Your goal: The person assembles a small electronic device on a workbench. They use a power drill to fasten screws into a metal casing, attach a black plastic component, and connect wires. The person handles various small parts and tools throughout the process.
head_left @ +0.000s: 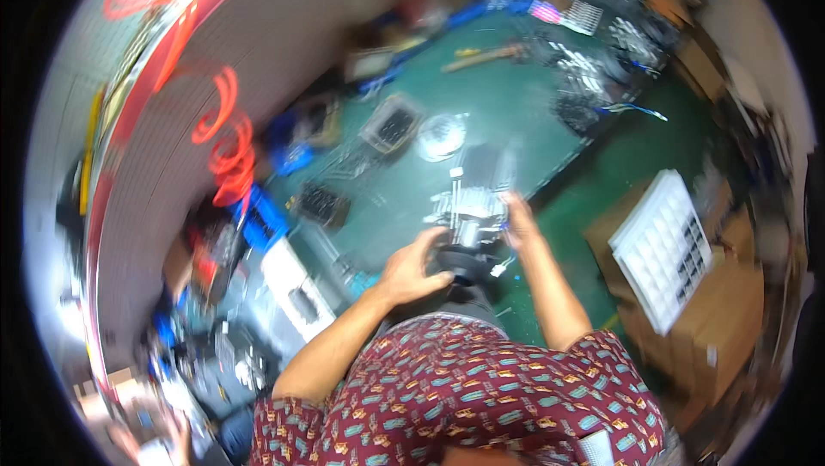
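Pale wall [284, 19], green table [507, 109], green floor [632, 156]

Metal assembly [471, 206]: is sitting near the centre, blurred, between two hands.
Left hand [409, 272]: is curving at its eight o'clock, thumb and fingers apart.
Right hand [522, 225]: is lying along its three o'clock edge.
Green bench [524, 122]: is bearing a round pale disc [441, 137] toward twelve.
Red-orange coiled hose [229, 152]: is hanging toward ten.
White gridded tray [657, 253]: is resting by a cardboard box [722, 324], three to four o'clock.
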Motion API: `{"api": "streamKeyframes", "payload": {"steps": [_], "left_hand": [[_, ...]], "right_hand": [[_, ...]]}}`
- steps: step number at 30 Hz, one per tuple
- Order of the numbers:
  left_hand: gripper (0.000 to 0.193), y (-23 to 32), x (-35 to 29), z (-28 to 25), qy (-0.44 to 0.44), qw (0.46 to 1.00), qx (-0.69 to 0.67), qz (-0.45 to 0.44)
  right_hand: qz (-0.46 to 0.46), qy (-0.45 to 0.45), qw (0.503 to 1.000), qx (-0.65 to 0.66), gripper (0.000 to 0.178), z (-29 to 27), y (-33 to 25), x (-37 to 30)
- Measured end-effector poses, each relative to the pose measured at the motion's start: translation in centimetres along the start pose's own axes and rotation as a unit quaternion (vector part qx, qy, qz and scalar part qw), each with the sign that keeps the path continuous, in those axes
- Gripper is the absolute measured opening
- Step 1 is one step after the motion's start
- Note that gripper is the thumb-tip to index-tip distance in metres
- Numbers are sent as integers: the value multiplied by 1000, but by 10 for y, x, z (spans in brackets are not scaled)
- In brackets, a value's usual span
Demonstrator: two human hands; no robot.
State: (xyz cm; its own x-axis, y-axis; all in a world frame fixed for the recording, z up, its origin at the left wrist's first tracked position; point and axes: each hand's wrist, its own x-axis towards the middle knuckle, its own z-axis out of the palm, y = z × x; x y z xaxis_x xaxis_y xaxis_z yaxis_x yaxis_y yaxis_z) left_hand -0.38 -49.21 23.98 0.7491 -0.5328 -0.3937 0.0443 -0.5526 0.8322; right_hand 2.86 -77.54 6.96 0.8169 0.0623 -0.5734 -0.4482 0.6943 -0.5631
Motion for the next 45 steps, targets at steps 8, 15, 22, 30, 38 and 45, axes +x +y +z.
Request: {"api": "streamKeyframes", "payload": {"steps": [8, 15, 22, 30, 38, 45], "left_hand": [[75, -108, -111, -6, 333, 918, -216, -2], [18, -241, -223, -17, 476, 784, -396, -29], [16, -303, -307, -20, 484, 709, -504, -96], [19, -343, -322, -4, 448, 698, -543, -133], [18, -350, -318, -6, 425, 698, -557, -149], [41, -346, -325, -4, 415, 699, -562, -157]], "right_hand": [[-45, -131, 970, -200, 119, 179, 55, -67], [-93, -230, 879, -407, 120, 305, 212, -90], [-155, -217, 740, -617, 141, 372, 329, -105], [-151, -125, 635, -747, 141, 388, 368, -113], [-172, -165, 688, -685, 132, 356, 375, -85], [-19, -157, 833, -530, 104, 292, 371, -99]]}}
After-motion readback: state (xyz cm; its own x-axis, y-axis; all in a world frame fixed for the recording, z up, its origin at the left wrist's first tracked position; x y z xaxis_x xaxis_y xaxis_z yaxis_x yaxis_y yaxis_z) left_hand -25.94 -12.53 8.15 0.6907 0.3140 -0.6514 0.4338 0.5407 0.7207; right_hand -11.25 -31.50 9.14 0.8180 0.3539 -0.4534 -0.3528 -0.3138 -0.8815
